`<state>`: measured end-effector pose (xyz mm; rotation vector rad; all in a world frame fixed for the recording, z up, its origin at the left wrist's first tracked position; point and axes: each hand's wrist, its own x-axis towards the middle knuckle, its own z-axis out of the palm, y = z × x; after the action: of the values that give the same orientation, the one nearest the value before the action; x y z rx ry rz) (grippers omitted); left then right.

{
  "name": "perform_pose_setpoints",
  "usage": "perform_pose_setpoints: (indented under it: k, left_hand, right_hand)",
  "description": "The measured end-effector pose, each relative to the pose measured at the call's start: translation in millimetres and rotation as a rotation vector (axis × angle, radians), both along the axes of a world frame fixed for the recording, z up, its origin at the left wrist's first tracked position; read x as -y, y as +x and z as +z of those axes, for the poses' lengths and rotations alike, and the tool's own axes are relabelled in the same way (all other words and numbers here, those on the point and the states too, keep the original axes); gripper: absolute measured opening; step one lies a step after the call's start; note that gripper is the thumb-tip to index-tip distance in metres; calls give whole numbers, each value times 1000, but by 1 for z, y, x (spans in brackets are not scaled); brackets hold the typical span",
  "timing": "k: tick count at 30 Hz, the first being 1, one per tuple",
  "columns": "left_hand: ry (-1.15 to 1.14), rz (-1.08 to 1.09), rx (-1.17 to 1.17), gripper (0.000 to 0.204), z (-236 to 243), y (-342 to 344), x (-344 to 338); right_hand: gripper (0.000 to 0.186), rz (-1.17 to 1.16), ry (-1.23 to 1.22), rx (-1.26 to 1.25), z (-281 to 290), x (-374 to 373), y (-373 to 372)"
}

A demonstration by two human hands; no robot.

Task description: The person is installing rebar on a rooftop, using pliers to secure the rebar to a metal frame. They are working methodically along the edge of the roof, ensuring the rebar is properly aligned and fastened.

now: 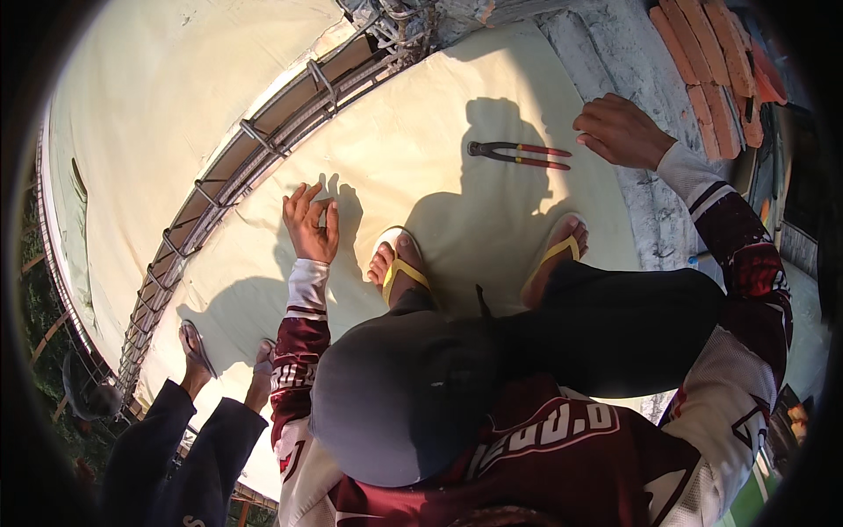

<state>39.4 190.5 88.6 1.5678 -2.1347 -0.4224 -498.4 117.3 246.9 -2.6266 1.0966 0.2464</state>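
Note:
My left hand [311, 224] is open and holds nothing, its fingers bent and apart over the cream sheet surface [334, 145], beside its own shadow. My right hand [619, 132] is open with loosely curled fingers, over the edge between the sheet and a grey concrete strip [654, 224]. Just left of it lie pincers [483, 149] with red handles, pointing left and touched by neither hand. My feet [399, 263] in yellow-strapped sandals are on the sheet, below the pincers.
A curved steel rebar cage [263, 140] runs along the left, a second cream surface [167, 105] beyond it. Stacked red bricks [707, 83] sit at the upper right. Another person's feet [198, 356] in sandals and dark trousers stand at the lower left.

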Motion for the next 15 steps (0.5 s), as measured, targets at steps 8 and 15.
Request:
perform_pose_setpoints:
  k: [8,15]
  left_hand:
    - [303,-192,-41,35,98,-87,91]
    - [635,-418,534,82,113,-153,210]
  right_hand:
    - [17,-150,103,290,-60,-56,2]
    - [17,-208,-59,494,-145,-71,21]
